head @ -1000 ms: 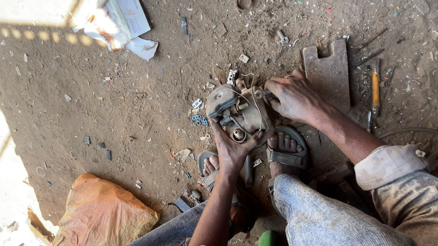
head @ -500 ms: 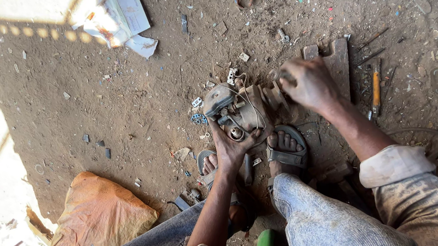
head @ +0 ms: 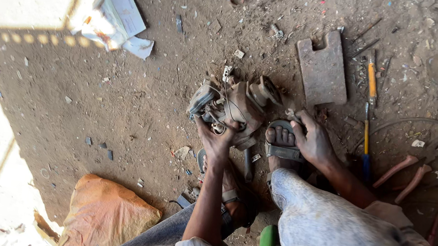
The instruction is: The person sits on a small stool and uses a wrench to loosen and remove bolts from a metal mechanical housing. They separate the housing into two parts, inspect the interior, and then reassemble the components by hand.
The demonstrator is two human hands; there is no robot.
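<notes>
While my left hand [head: 216, 140] grips the grimy motor assembly [head: 230, 104] on the dirt floor [head: 136, 105], it looks only partly stripped; my right hand [head: 313, 142] rests loosely curled, empty, beside my sandal [head: 283, 143].

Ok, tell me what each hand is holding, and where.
The left hand grips the dirty metal engine part at its near lower edge. The right hand rests by the sandalled foot, holding nothing visible.
</notes>
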